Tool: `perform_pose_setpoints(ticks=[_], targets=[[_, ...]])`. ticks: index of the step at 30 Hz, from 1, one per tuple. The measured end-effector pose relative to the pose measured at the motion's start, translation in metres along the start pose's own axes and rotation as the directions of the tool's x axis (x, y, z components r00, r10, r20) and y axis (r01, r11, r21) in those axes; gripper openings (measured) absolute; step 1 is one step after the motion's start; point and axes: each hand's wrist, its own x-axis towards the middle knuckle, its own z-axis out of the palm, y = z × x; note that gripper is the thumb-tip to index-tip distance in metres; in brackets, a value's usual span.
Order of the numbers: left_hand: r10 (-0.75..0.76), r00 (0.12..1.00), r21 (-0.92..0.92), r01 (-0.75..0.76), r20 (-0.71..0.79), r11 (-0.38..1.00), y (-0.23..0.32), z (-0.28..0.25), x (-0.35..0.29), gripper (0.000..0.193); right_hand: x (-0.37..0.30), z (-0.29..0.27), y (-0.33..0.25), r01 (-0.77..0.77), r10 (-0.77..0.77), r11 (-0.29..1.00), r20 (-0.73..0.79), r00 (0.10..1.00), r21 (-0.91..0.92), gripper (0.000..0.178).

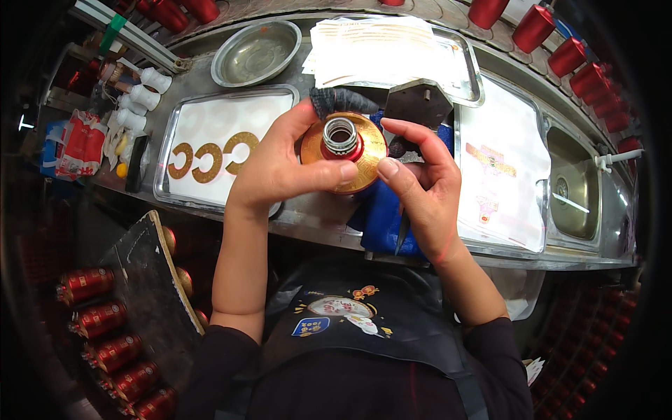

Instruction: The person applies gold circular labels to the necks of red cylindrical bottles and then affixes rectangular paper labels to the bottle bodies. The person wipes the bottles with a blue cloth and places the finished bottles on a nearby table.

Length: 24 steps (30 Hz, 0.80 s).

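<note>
In front of me stands a bottle [372, 148] with a gold, patterned shoulder, a red neck ring and an uncapped threaded silvery mouth. My left hand [285, 157] wraps round its left side, thumb lying on the gold shoulder; a dark wrap covers one of its fingers. At the bottle's right edge are the thumb and index fingertip of my right hand [423, 178], with its other fingers curled. A dark pointed sliver [402, 232] shows below that palm; whether the hand holds it I cannot tell. Behind the bottle is a blue stand with a dark angular plate [420, 103].
Left, a metal tray [162, 183] carries a white sheet with three gold C-shaped pieces [206, 163]. Beyond are a metal bowl [222, 68] and a paper stack [371, 52]. Right are a labelled sheet [514, 203] and a sink [590, 227]. Red bottles [115, 352] stand lower left.
</note>
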Motion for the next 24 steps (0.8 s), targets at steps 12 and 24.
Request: perform_pose_setpoints(ticks=[12, 24], targets=[[0.014, 0.984, 0.035, -0.008, -0.178, 0.999, 0.001, 0.02, -0.015, 0.057, 0.016, 0.002, -0.001, -0.077, 0.059, 0.982, 0.105, 0.993, 0.172, 0.039], [0.063, 0.968, -0.015, -0.069, -0.243, 0.998, -0.002, 0.031, -0.015, 0.048, 0.015, -0.006, 0.006, -0.099, 0.074, 0.979, 0.142, 0.987, 0.177, 0.041]])
